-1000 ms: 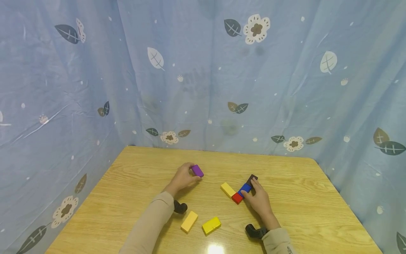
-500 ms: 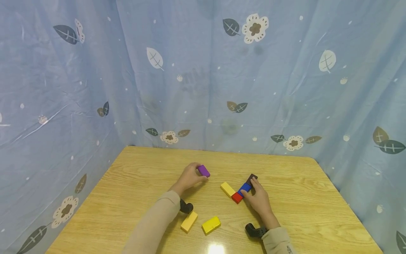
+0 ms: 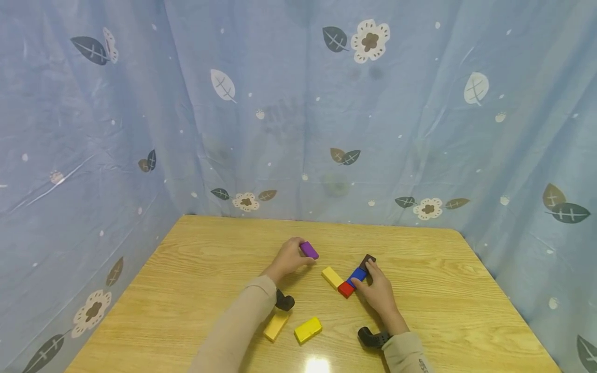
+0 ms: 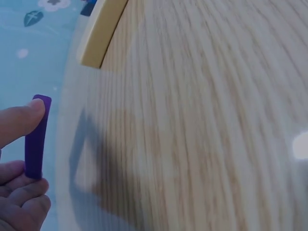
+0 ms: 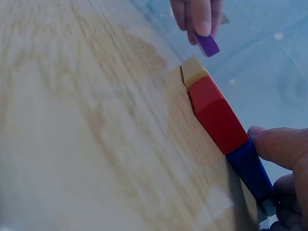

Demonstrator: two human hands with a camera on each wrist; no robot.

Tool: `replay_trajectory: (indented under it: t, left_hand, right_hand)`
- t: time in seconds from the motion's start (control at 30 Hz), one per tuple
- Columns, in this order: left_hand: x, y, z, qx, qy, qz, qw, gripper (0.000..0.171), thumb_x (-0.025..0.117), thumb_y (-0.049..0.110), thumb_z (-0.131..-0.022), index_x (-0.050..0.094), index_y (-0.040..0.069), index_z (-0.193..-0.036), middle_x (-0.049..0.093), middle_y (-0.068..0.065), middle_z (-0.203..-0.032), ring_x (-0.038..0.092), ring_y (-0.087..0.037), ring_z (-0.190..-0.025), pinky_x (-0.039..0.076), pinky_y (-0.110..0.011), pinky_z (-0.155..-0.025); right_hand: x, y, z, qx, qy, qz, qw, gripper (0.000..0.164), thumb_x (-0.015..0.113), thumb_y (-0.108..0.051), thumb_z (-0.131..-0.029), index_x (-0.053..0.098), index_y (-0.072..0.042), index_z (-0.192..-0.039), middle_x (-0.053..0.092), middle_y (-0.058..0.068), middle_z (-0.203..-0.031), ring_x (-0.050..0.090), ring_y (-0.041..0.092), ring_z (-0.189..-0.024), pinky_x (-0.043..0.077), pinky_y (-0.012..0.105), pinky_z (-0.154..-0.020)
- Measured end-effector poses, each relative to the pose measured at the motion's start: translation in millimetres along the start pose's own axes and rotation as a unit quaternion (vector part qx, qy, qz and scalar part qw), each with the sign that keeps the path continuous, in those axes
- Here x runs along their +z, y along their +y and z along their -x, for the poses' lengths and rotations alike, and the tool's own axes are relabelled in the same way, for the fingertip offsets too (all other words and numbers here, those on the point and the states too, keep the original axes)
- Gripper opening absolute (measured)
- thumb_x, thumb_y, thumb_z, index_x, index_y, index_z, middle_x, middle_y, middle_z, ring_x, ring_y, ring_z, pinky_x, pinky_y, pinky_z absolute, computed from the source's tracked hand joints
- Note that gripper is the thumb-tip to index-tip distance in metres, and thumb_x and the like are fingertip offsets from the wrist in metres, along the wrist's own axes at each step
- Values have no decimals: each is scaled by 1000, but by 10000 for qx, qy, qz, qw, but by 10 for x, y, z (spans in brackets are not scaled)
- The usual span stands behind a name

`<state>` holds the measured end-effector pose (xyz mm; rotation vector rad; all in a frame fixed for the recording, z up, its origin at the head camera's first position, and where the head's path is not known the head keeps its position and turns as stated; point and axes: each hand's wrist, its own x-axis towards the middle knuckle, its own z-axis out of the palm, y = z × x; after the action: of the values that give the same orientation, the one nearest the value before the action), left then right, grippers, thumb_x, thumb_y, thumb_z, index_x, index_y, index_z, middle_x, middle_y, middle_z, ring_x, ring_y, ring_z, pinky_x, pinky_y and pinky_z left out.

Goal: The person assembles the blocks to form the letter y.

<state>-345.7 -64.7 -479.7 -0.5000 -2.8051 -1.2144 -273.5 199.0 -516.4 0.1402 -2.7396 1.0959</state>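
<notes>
My left hand [image 3: 290, 257] pinches a purple block [image 3: 309, 250] between thumb and fingers. In the left wrist view the purple block [image 4: 36, 139] is raised above the table, its shadow apart from it. A joined row runs from a pale yellow block [image 3: 332, 277] to a red block [image 3: 346, 289], a blue block [image 3: 357, 276] and a black block [image 3: 367, 261]. My right hand [image 3: 380, 291] holds this row, thumb against the blue block [image 5: 249, 169] and fingers at the black one. Those fingers partly hide the black block, and the right wrist view shows them curled near it.
A light orange block [image 3: 276, 326] lies close to the left sleeve. Beside it is a bright yellow block [image 3: 308, 330]. The wooden table [image 3: 448, 311] ends at a blue patterned curtain [image 3: 280, 129]. Black wrist-worn devices sit at both cuffs.
My left hand has carried the purple block rightward, closer to the pale yellow block. The right hand keeps its place on the row. The head view has shifted slightly.
</notes>
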Motion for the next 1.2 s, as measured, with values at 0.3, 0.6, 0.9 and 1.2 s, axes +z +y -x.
replay_trajectory:
  t: [0.3,0.6,0.9,1.2]
  left_hand:
    - [104,57,-16,-12,-90,-143,9999,58,80,22,-76,55,-7,-119,59,-18,-113,58,-27,-102,50,-37,-91]
    - [160,82,-20,45,-190,-376,9991,58,79,22,-77,54,-8,-121,59,-18,-113,59,-26,-99,53,-33,-86]
    - [190,123,13,2,-329,-503,9982,57,79,22,-78,55,-8,-120,59,-16,-110,59,-24,-96,53,-31,-84]
    - [214,125,18,-56,-440,-511,9977,58,79,23,-78,55,-7,-121,59,-14,-110,59,-20,-92,53,-26,-78]
  right_hand:
    - [7,-29,2,100,-89,-117,9998,73,68,-28,-87,36,7,-141,28,26,-150,27,45,-137,27,56,-110]
    - [19,-4,-8,116,-80,-25,9999,73,68,-30,-87,35,6,-142,27,24,-151,26,44,-138,27,55,-111]
    - [15,-10,3,152,-115,-59,9998,73,68,-30,-87,35,6,-142,26,24,-151,25,44,-138,27,56,-111]
    - [10,2,-19,94,-81,-64,9999,73,67,-30,-87,35,7,-142,27,24,-151,25,44,-138,26,55,-112]
